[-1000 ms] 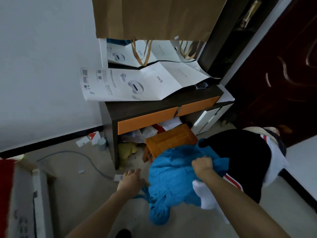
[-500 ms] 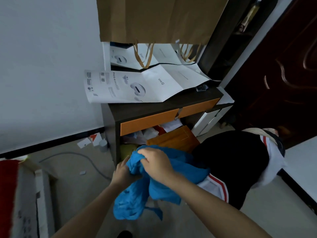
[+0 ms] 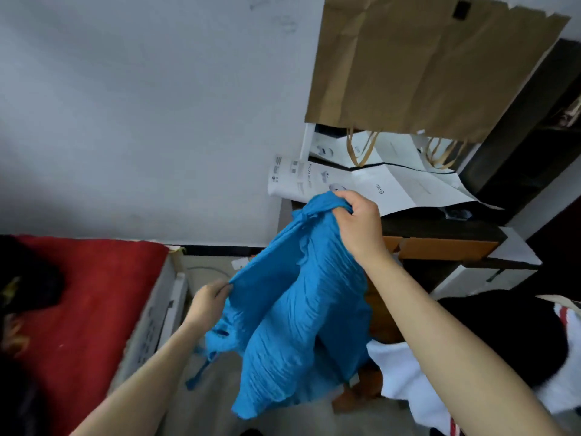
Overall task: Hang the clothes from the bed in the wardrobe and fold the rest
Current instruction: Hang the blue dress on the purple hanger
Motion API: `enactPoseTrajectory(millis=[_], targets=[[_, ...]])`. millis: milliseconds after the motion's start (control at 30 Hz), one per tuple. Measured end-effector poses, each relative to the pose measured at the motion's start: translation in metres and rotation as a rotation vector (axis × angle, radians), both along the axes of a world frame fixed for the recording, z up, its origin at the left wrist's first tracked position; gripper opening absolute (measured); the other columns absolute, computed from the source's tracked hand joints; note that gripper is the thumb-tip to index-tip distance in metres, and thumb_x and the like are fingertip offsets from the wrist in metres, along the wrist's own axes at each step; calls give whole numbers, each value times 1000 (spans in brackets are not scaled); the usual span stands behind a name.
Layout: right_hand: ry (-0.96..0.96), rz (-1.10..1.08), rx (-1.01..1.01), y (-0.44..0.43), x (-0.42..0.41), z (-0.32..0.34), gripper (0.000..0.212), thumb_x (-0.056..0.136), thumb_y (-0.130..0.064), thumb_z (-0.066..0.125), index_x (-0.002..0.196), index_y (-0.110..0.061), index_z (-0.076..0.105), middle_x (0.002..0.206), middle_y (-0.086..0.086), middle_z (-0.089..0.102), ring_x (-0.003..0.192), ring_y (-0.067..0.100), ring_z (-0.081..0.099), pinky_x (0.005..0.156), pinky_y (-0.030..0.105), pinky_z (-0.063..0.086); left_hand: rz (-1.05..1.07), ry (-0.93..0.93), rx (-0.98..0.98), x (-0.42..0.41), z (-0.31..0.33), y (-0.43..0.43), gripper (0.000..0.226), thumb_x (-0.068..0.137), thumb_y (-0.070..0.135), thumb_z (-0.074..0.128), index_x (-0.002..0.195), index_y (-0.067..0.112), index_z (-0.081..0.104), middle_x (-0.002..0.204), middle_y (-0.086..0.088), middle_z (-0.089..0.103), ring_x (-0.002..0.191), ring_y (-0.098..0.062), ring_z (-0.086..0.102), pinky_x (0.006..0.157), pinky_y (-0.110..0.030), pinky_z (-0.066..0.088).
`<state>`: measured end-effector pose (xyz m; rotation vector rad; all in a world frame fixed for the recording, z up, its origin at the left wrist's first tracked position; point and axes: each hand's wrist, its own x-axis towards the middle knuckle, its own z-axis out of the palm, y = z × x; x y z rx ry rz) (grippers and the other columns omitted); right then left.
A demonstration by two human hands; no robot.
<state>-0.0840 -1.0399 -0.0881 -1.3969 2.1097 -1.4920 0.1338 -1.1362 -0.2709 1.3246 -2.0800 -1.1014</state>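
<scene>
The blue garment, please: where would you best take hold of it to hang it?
Probably its top edge, from above: the right hand bunches that edge of the blue garment and the left hand pinches it lower down, so it hangs straight. The thin ties dangling at lower left look too slight.

The blue pleated garment (image 3: 301, 309) now hangs lifted and spread open instead of bunched; the right hand (image 3: 358, 225) grips its top edge higher up, while the left hand (image 3: 209, 298) pinches the side, apart.
</scene>
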Motion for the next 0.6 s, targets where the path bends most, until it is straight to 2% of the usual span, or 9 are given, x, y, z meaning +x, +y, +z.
enactPoseTrajectory(millis=[67, 133, 167, 267, 333, 367, 433, 500, 600], targets=[[14, 48, -41, 7, 10, 3, 26, 91, 1, 48, 112, -1, 63, 102, 1, 59, 97, 11, 54, 80, 14, 40, 207, 142, -98, 40, 30, 12, 24, 92, -6, 47, 71, 3, 54, 67, -19, 54, 71, -21, 51, 68, -33, 39], [16, 111, -56, 11, 23, 3, 20, 91, -1, 49, 105, -2, 64, 91, -2, 60, 85, 9, 54, 71, 15, 38, 362, 226, -233, 84, 62, 25, 22, 92, -8, 44, 77, 4, 54, 65, -11, 50, 62, -3, 45, 60, -14, 35], [16, 136, -58, 11, 29, 1, 18, 92, -3, 50, 101, -3, 65, 84, -3, 59, 78, 9, 53, 68, 18, 38, 410, 233, -298, 104, 79, 33, 21, 93, -7, 44, 78, 5, 54, 65, -8, 48, 58, 0, 41, 59, -13, 34], [-72, 178, -76, 10, 57, -2, 13, 92, -8, 51, 88, -4, 63, 72, 1, 54, 66, 12, 46, 60, 26, 36, 482, 178, -454, 161, 130, 60, 15, 94, -3, 46, 85, -3, 59, 72, -15, 51, 62, -6, 40, 60, -14, 33], [-131, 194, -97, 3, 80, 3, 22, 92, -10, 51, 70, -10, 54, 65, -1, 47, 60, 10, 39, 56, 27, 31, 487, 130, -591, 194, 166, 83, 14, 93, -1, 49, 91, -5, 62, 76, -14, 55, 63, -2, 41, 62, -10, 33], [-136, 208, -110, 1, 90, 7, 29, 91, -10, 51, 63, -15, 47, 63, -3, 42, 57, 8, 35, 54, 25, 29, 486, 105, -647, 207, 181, 93, 14, 93, 2, 50, 93, -4, 63, 78, -14, 57, 65, -3, 44, 65, -13, 35], [-143, 303, -125, -5, 122, 19, 34, 91, -9, 51, 60, -18, 40, 61, -5, 38, 56, 6, 32, 49, 18, 28, 528, 16, -755, 241, 209, 120, 21, 91, 12, 49, 94, -2, 64, 81, -13, 61, 74, -16, 51, 72, -26, 38], [-144, 385, -136, -11, 151, 29, 33, 91, -10, 52, 61, -17, 41, 61, -6, 40, 56, 6, 33, 47, 13, 29, 555, -73, -805, 272, 229, 138, 27, 90, 18, 47, 96, 0, 65, 86, -12, 64, 81, -26, 57, 78, -35, 42], [-128, 548, -129, -17, 201, 35, 24, 93, -14, 52, 70, -7, 47, 62, -4, 40, 56, 8, 33, 47, 15, 28, 665, -221, -838, 325, 244, 168, 25, 92, 17, 50, 102, 2, 67, 100, -16, 66, 95, -32, 60, 89, -45, 46]])
